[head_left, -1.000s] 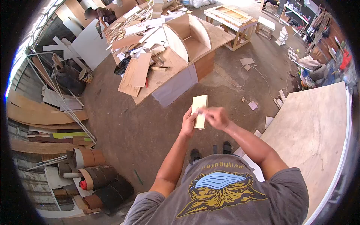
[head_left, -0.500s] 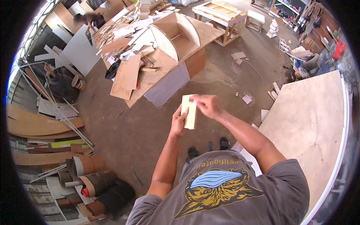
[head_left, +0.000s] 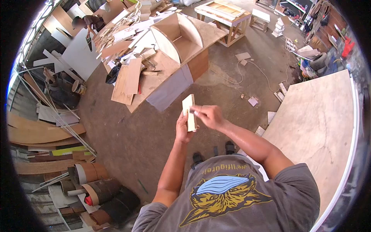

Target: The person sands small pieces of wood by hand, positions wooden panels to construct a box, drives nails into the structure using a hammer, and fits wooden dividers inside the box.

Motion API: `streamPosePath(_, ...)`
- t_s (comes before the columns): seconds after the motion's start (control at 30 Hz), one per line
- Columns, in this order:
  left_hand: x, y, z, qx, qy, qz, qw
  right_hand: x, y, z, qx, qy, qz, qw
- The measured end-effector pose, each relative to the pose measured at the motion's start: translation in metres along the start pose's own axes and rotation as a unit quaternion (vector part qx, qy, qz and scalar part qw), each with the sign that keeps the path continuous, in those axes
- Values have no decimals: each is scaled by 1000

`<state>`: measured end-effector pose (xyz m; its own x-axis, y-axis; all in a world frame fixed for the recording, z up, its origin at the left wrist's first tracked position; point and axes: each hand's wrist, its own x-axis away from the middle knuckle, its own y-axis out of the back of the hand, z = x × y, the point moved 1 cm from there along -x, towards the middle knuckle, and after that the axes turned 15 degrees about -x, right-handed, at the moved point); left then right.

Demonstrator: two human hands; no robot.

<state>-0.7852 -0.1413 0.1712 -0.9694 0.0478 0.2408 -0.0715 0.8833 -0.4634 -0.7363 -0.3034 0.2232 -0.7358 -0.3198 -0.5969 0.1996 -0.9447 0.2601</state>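
In front of my chest, my left hand is closed around a short, pale wooden block, held upright with its thumb on the front face. My right hand is closed just to the right of the block. A small dark piece shows at its fingertips, against or very near the block's face; it is too small and blurred to name.
A wooden table ahead bears scrap boards and a curved-sided wooden box. Another person bends at the far left. A large plywood sheet lies right; rolled sheets lie left. A cord crosses the floor.
My right hand has moved slightly down and left along the block. The block has turned a little, showing more of its side edge. The other person leans farther into view.
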Motion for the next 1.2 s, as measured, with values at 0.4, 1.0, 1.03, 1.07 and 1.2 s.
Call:
streamPosePath(0.4, 5, 21, 1, 62, 122, 147, 980, -11, 6, 5, -62, -23, 14, 998)
streamPosePath(1.0, 13, -39, 9, -7, 101, 70, 992, 27, 20, 21, 16, -75, 79, 994)
streamPosePath(1.03, 13, -42, 8, 7, 96, 57, 994, 27, 25, 20, 18, -83, 77, 993)
streamPosePath(1.07, 2, -19, 24, 15, 95, 145, 985, 25, 30, 16, 21, -91, 76, 993)
streamPosePath(1.2, -3, -31, 27, 15, 75, 120, 990, 27, 34, 10, 44, -124, 71, 989)
